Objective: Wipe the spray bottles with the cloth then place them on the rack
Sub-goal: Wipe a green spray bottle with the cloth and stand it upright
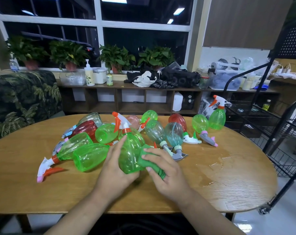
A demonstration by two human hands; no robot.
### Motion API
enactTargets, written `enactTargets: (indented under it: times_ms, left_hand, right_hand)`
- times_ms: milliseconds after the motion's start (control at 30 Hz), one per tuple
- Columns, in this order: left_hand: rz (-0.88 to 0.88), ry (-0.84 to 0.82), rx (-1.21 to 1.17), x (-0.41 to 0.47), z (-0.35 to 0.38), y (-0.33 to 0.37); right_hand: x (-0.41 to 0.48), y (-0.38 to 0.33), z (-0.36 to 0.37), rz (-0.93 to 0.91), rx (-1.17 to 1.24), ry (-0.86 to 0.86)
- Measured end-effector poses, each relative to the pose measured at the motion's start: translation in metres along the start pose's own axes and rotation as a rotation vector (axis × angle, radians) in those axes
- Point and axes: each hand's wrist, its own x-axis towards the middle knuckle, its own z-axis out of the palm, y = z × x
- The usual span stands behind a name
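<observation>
The oval wooden bench (228, 184) fills the view. The black wire rack (286, 158) stands just off its right end, so it lies to the right of both hands and nearer the right one. Across the bench lies a heap of spray bottles (106, 133). I count about twelve on their sides, mostly green, two red, one pink, one teal, though overlap may hide one. One more green bottle (217, 117) stands upright by the rack; whether on bench or rack I cannot tell. The bottle being wiped (129, 156) is also green, its long axis running away from the person, trigger head far and tipped left. The left hand (115, 170) wraps its lower body; the right hand (166, 173) clutches the single green cloth (149, 160) against its right flank. Racking it likely means carrying it rightward past the right hand, or passing it over.
</observation>
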Motion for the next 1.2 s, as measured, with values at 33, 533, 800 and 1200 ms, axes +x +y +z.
enactTargets:
  times_ms: [33,533,800,1200]
  left_hand:
    - [-0.013,0.012,-0.011,0.000,0.000,0.001]
    - [0.083,-0.029,0.092,0.000,0.004,-0.002]
    - [0.197,-0.190,0.122,-0.003,0.007,-0.002]
    - [0.136,-0.332,-0.037,-0.007,0.002,0.018]
  right_hand:
    - [0.000,0.000,0.000,-0.015,-0.008,-0.003]
    - [0.000,0.002,0.004,0.078,0.018,0.039]
    - [0.004,0.000,-0.002,0.319,0.245,0.108]
    - [0.007,-0.001,-0.009,0.575,0.714,0.232]
